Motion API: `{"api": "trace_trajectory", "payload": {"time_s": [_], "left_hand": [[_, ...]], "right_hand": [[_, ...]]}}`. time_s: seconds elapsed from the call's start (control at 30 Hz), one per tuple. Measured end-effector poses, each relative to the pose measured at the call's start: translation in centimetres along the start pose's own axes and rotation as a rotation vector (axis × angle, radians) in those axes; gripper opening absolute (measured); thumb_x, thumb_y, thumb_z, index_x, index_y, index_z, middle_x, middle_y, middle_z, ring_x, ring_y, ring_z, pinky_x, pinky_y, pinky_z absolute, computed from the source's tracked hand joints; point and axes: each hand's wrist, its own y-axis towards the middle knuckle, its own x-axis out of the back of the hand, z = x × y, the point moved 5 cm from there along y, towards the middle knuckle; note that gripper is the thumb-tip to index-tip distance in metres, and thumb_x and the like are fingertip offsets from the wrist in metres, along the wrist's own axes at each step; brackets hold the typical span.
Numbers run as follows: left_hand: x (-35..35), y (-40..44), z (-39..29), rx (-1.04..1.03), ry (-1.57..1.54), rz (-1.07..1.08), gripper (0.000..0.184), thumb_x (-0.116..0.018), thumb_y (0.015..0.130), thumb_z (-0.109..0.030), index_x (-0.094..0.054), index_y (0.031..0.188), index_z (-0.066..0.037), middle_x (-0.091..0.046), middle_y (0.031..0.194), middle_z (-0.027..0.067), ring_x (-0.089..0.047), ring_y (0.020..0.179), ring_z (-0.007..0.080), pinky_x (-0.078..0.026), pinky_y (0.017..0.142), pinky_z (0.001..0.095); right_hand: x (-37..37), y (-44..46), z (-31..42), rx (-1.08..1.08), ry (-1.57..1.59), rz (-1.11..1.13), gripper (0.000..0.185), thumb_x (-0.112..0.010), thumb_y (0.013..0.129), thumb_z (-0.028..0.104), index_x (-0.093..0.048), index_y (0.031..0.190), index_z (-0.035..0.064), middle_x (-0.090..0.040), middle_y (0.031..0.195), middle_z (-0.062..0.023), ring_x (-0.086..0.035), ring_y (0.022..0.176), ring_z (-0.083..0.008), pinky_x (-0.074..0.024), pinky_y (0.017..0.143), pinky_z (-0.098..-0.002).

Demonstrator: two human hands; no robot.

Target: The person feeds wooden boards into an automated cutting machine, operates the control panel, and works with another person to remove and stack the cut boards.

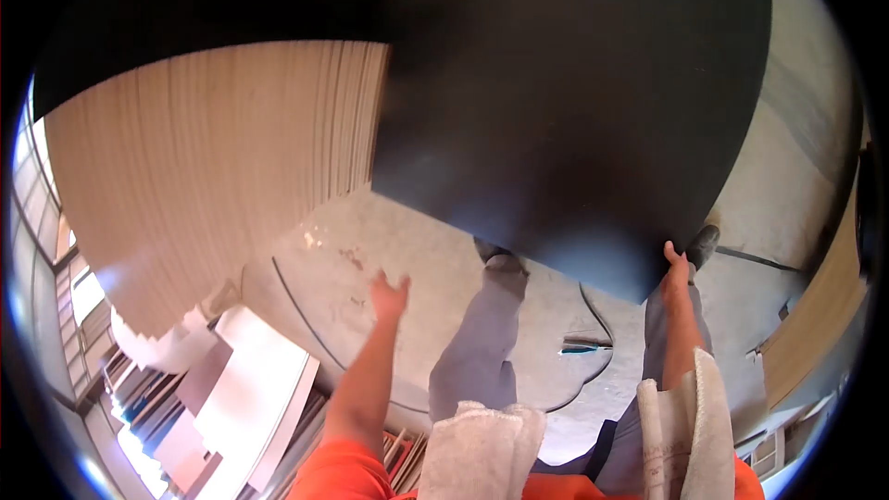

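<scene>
A large dark panel with a smooth face fills the upper middle of the head view. At its lower right corner, my right hand grips the edge, thumb pointing up along the side. My left hand is in the air below the panel's lower left corner, fingers apart and holding nothing. To the left of the panel stands a thick stack of wood-coloured boards, their edges facing me. The fingers of my right hand behind the panel are hidden.
A black cable runs across the concrete floor near my feet. A small teal-and-dark object lies beside it. White boards and racked offcuts are at lower left. A wooden edge curves along the right.
</scene>
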Motion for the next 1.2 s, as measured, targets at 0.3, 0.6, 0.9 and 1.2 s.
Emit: {"api": "trace_trajectory", "payload": {"time_s": [0.3, 0.6, 0.9, 1.2], "left_hand": [[-2.7, -27.4, 6.4, 0.09, -0.197, 0.392, 0.059, -0.069, 0.084, -0.028, -0.055, 0.13, 0.006, -0.065, 0.117, 0.0231, -0.063, 0.11, 0.0371, -0.049, 0.097, 0.0419], [10.1, -37.9, -1.7, 0.208, -0.115, 0.254, 0.07, -0.078, 0.076, -0.035, -0.057, 0.126, 0.009, -0.068, 0.113, 0.0227, -0.066, 0.108, 0.0312, -0.052, 0.092, 0.0381], [14.2, -48.6, -38.3, -0.441, -0.308, 0.428, 0.056, -0.074, 0.083, -0.037, -0.063, 0.121, 0.003, -0.069, 0.115, 0.0167, -0.067, 0.106, 0.0274, -0.052, 0.092, 0.037], [15.9, -54.0, -57.3, -0.803, -0.023, 0.442, 0.059, -0.073, 0.084, -0.038, -0.06, 0.126, 0.0, -0.067, 0.119, 0.0156, -0.064, 0.111, 0.0288, -0.051, 0.094, 0.0366]], "right_hand": [[1.2, 1.6, -0.7, -0.066, -0.127, 0.066, 0.052, -0.073, 0.086, 0.019, -0.055, 0.129, -0.0036, -0.061, 0.126, -0.0093, -0.055, 0.114, -0.0246, -0.0395, 0.104, -0.036], [10.7, -4.6, 9.3, -0.044, -0.523, 0.16, 0.106, -0.079, 0.078, 0.039, -0.019, 0.151, -0.0087, -0.032, 0.154, -0.0281, -0.031, 0.145, -0.0349, -0.0254, 0.118, -0.037], [43.4, -7.9, 20.9, 0.186, -0.465, -0.413, 0.04, -0.073, 0.079, 0.018, -0.065, 0.111, -0.0057, -0.071, 0.098, -0.0179, -0.067, 0.09, -0.0264, -0.0518, 0.079, -0.0393], [73.5, 0.1, 14.3, -0.201, -1.064, -0.548, 0.037, -0.066, 0.085, 0.028, -0.068, 0.107, -0.001, -0.069, 0.108, -0.0153, -0.064, 0.101, -0.0266, -0.0496, 0.088, -0.0431]]}}
